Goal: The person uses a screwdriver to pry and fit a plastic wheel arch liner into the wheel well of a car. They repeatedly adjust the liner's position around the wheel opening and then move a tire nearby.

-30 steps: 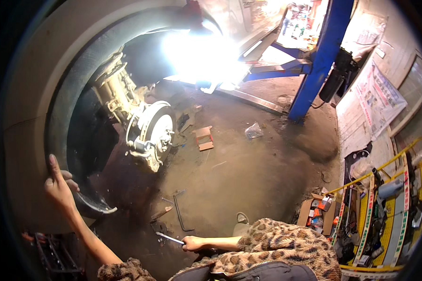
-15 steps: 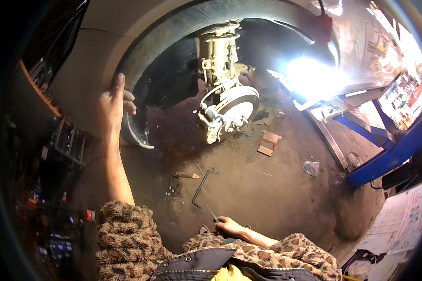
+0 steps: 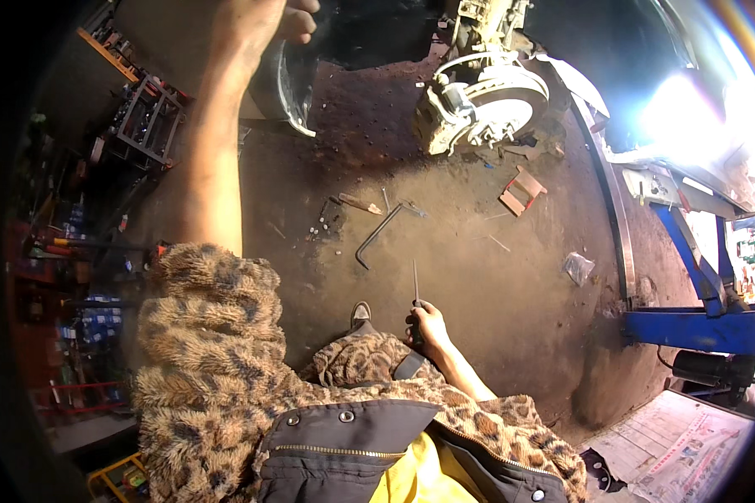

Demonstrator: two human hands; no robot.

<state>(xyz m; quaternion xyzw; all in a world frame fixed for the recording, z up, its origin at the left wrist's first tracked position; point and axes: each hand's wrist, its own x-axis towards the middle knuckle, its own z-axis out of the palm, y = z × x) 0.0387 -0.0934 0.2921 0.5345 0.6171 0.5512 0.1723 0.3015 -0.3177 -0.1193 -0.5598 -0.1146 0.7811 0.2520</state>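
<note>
My left hand (image 3: 256,25) is at the top edge, its bent fingers hooked round the rim of the car's wheel arch (image 3: 294,92); the view cuts off part of the hand. In my right hand (image 3: 430,325), low in front of me, is a screwdriver (image 3: 415,283) with a dark handle and a thin shaft pointing away from me. Past it stands the bare wheel hub with its brake disc (image 3: 512,109) and caliper (image 3: 455,99). An L-shaped bar (image 3: 377,236) lies on the floor between the screwdriver and the hub.
On the floor lie a wooden-looking piece (image 3: 359,203), a cardboard piece (image 3: 523,192) and a clear plastic bag (image 3: 577,268). A blue lift arm (image 3: 700,331) stands at right, below a glaring lamp (image 3: 684,117). A metal rack (image 3: 151,121) stands at left, a white board (image 3: 671,448) lower right.
My view has tipped down and to the left, so the hub and my left hand sit higher in it. The screwdriver now points straight ahead. My left hand stays at the wheel arch.
</note>
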